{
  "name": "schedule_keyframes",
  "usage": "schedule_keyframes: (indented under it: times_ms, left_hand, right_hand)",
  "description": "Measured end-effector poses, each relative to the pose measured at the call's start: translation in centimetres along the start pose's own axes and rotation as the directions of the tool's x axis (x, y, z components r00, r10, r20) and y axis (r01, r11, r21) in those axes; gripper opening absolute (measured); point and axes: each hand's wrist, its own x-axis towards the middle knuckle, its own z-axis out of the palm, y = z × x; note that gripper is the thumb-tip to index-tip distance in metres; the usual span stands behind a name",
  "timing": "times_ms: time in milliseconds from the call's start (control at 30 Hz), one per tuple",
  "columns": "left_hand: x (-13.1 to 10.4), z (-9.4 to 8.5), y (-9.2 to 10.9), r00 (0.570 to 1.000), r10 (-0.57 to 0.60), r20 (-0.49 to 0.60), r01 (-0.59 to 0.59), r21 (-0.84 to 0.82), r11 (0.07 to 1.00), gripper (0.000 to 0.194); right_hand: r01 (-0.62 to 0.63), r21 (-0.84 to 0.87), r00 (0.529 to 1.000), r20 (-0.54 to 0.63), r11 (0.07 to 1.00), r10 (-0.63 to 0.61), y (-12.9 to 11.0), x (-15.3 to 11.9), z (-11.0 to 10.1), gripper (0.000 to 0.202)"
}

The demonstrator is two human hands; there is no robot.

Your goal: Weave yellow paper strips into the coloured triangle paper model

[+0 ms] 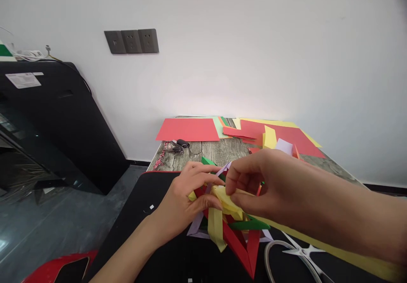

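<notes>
My left hand (187, 196) grips the left side of a folded paper model (233, 236) made of red, green, lilac and yellow strips, with the thumb on a yellow folded strip (229, 205). From the right, my right hand (251, 179) closes thumb and fingers on the same yellow strip, near its upper end. The fingers hide part of the model's middle. A loose yellow strip end (216, 228) hangs down below my left thumb. Red strips meet in a point at the model's bottom, and pale lilac strips stick out on both sides.
Under the model lies a black surface (171, 253). At lower right are a pale ring (270, 253), possibly a tape roll, and a silvery scissors-like object (303, 251). Red sheets (190, 129), other coloured papers and keys (174, 147) lie on the wood-patterned table (206, 149) before the wall.
</notes>
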Motion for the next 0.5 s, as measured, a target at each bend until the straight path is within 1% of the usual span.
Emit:
schedule_keyframes:
  times_ms: [133, 200, 233, 300, 367, 433, 500]
  left_hand:
    - [0.1, 0.1, 0.0, 1.000, 0.002, 0.020, -0.002, -0.005, 1.000, 0.030]
    - [0.1, 0.1, 0.1, 0.999, 0.004, 0.042, -0.004, -0.001, 1.000, 0.027]
    - [0.1, 0.0, 0.1, 0.998, 0.006, 0.056, -0.006, -0.004, 1.000, 0.029]
    - [0.1, -0.2, 0.2, 0.995, 0.013, 0.099, -0.012, -0.018, 1.000, 0.038]
    - [0.1, -0.5, 0.2, 0.989, 0.012, 0.145, -0.008, -0.025, 1.000, 0.044]
    - [0.0, -0.6, 0.3, 0.986, 0.007, 0.167, -0.005, -0.013, 1.000, 0.040]
    - [0.0, -0.5, 0.3, 0.987, 0.006, 0.161, -0.006, 0.004, 1.000, 0.033]
  right_hand:
    - [-0.067, -0.053, 0.997, 0.044, 0.996, 0.070, -0.5, 0.3, -0.3, 0.019]
    - [-0.102, -0.066, 0.991, 0.084, 0.993, 0.108, -0.7, 0.4, -0.5, 0.019]
    - [-0.128, -0.076, 0.985, 0.106, 0.989, 0.135, -0.8, 0.4, -0.6, 0.020]
    - [-0.170, -0.104, 0.973, 0.142, 0.980, 0.184, -0.9, 0.5, -0.8, 0.021]
    - [-0.188, -0.114, 0.964, 0.170, 0.976, 0.206, -1.0, 0.6, -1.0, 0.022]
    - [-0.205, -0.105, 0.957, 0.189, 0.973, 0.222, -1.2, 0.6, -1.1, 0.022]
    - [-0.248, -0.096, 0.940, 0.216, 0.964, 0.263, -1.3, 0.6, -1.3, 0.020]
